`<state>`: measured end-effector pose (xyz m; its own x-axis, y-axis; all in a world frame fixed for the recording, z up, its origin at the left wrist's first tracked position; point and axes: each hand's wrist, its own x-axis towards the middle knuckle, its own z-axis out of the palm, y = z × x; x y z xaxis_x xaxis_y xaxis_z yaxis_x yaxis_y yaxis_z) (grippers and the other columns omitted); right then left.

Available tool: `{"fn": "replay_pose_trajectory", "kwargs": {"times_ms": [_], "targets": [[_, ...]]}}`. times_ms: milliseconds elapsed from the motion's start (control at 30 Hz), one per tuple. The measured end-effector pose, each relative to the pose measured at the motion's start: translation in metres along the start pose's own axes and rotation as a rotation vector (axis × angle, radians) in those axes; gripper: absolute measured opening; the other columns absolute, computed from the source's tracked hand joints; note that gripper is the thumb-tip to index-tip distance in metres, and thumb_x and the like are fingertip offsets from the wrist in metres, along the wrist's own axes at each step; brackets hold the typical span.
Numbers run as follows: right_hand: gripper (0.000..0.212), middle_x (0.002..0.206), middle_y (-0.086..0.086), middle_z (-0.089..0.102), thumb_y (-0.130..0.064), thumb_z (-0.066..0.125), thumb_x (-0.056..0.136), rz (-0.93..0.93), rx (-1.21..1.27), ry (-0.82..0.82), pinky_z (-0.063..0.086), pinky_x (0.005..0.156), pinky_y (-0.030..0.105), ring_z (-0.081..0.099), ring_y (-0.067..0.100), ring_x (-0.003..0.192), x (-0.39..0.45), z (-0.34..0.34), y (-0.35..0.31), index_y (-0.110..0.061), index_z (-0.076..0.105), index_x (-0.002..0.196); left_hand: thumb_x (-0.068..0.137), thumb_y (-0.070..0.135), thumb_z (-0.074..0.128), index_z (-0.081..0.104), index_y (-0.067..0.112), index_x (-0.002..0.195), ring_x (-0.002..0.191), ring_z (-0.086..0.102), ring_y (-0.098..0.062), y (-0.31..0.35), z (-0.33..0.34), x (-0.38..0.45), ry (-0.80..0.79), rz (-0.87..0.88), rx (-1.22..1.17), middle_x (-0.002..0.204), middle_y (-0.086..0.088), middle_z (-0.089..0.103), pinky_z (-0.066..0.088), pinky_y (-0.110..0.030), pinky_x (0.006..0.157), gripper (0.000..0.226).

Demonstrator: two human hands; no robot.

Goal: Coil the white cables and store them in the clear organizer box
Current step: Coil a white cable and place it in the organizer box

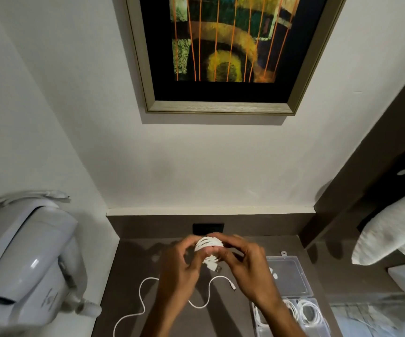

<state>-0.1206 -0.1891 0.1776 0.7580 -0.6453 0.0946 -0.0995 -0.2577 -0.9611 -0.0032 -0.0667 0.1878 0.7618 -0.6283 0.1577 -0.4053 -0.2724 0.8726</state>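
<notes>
Both hands up over the dark brown desk (133, 268), closed around one coiled white cable bundle (207, 244). Left hand (179, 271) pinches the coil from the near-left side; right hand (242, 266) wraps it from the right, fingers curled over the top. A USB plug end (215, 268) pokes out below the bundle. Step in hand looks like finishing the wrap or tucking the tail.

A second loose white cable (143, 305) lies snaking on the desk under the hands, not coiled yet. The clear plastic organizer box (291, 283) sits open to the right, lid back, with coiled white cables already stored (309, 312) in its near compartments.

Next move likely: secure the tail so the coil doesn't spring open, then carry it right into a free compartment; which one is free is hard to tell.
</notes>
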Motion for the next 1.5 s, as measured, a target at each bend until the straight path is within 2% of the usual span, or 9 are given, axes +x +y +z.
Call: {"fn": "replay_pose_trajectory", "kwargs": {"times_ms": [100,200,333,567,767,1000,1100,1233,1500], "targets": [[0.027,0.107,-0.020,0.082,-0.024,0.075,0.097,-0.003,-0.084,0.053,0.066,0.085,0.026,0.079,0.006,0.095,-0.001,0.004,0.000,-0.032,0.078,0.123,0.084,0.022,0.081,0.056,0.038,0.124,0.076,0.076,-0.005,0.000,0.003,0.001,0.008,-0.050,-0.238,0.087,0.013,0.076,0.063,-0.023,0.070,0.050],[0.020,0.093,-0.018,0.083,-0.026,0.072,0.100,-0.013,-0.082,0.062,0.066,0.073,0.025,0.080,0.006,0.079,-0.004,0.007,0.000,-0.029,0.068,0.120,0.089,0.021,0.075,0.066,0.039,0.109,0.083,0.074,-0.004,-0.006,0.005,0.002,-0.001,0.072,-0.040,0.092,0.013,0.075,0.064,-0.032,0.070,0.028],[0.005,0.094,-0.018,0.079,-0.027,0.066,0.105,-0.058,-0.179,0.056,0.061,0.061,0.015,0.078,0.008,0.072,-0.007,0.007,0.006,-0.030,0.065,0.109,0.094,0.024,0.069,0.066,0.034,0.095,0.079,0.064,0.005,-0.005,0.007,0.003,0.011,0.188,0.175,0.087,0.018,0.066,0.048,-0.008,0.066,0.010],[0.003,0.089,-0.007,0.077,-0.025,0.067,0.104,-0.029,-0.182,0.100,0.061,0.069,0.033,0.074,0.014,0.079,-0.008,0.007,0.018,-0.026,0.070,0.103,0.095,0.013,0.065,0.063,0.027,0.085,0.071,0.051,0.016,-0.010,0.019,0.005,-0.061,0.203,0.263,0.079,0.017,0.055,0.035,0.003,0.065,0.017],[0.007,0.097,0.021,0.079,-0.012,0.071,0.101,0.302,0.249,0.046,0.060,0.095,0.054,0.078,0.032,0.092,-0.012,-0.007,0.027,-0.012,0.074,0.107,0.093,0.009,0.067,0.068,0.024,0.082,0.076,0.061,0.011,-0.013,0.032,0.006,-0.137,0.123,0.145,0.074,0.015,0.064,0.039,0.001,0.063,0.019],[0.015,0.094,0.028,0.080,0.001,0.074,0.095,0.448,0.555,0.044,0.060,0.089,0.034,0.076,0.028,0.089,-0.020,-0.025,0.041,-0.005,0.079,0.107,0.088,0.025,0.062,0.069,0.018,0.103,0.088,0.075,-0.011,-0.018,0.043,0.008,-0.293,-0.083,-0.184,0.095,0.000,0.079,0.060,-0.029,0.078,0.018],[0.020,0.103,0.023,0.083,0.003,0.075,0.092,0.516,0.650,0.070,0.063,0.091,0.035,0.080,0.029,0.095,-0.026,-0.032,0.051,-0.008,0.081,0.108,0.092,0.016,0.065,0.071,0.020,0.102,0.089,0.074,-0.006,-0.027,0.052,0.011,-0.358,-0.015,-0.132,0.096,0.009,0.078,0.056,-0.014,0.077,0.012],[0.022,0.108,0.024,0.082,0.007,0.073,0.092,0.626,0.737,0.194,0.060,0.095,0.039,0.080,0.027,0.097,-0.038,-0.035,0.063,-0.010,0.082,0.103,0.093,0.000,0.067,0.071,0.015,0.120,0.100,0.070,-0.012,-0.036,0.071,0.002,-0.446,-0.004,-0.114,0.106,-0.001,0.070,0.058,-0.030,0.091,0.031],[0.028,0.105,0.018,0.083,0.009,0.067,0.096,0.679,0.622,0.352,0.062,0.083,0.030,0.078,0.023,0.094,-0.081,-0.022,0.076,-0.011,0.078,0.111,0.093,0.007,0.068,0.051,0.025,0.146,0.088,0.061,-0.006,-0.058,0.095,-0.021,-0.572,0.203,0.037,0.100,0.004,0.063,0.046,-0.006,0.080,0.058]]}}
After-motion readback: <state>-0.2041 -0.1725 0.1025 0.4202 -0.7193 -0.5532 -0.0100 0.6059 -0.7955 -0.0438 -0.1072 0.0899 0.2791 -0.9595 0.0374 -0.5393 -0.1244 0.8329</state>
